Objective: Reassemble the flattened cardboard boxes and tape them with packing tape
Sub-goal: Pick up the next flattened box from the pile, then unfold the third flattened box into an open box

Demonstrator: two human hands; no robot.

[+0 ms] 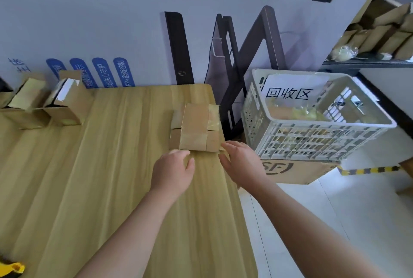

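Note:
A small brown cardboard box [196, 127], taped over its top with shiny clear tape, sits near the right edge of the wooden table [107, 165]. My left hand [172, 172] lies just in front of the box, fingers curled and touching its near lower edge. My right hand [241, 159] is at the box's near right corner, fingers apart, fingertips touching it. Neither hand visibly grips the box. Two more assembled boxes [67, 101] stand at the table's far left.
A white plastic crate [312, 139] with a paper sign stands right of the table on a large cardboard carton [297, 172]. Dark metal frames [245, 54] lean against the white panel behind. A yellow and black tool [11, 268] shows at the lower left corner.

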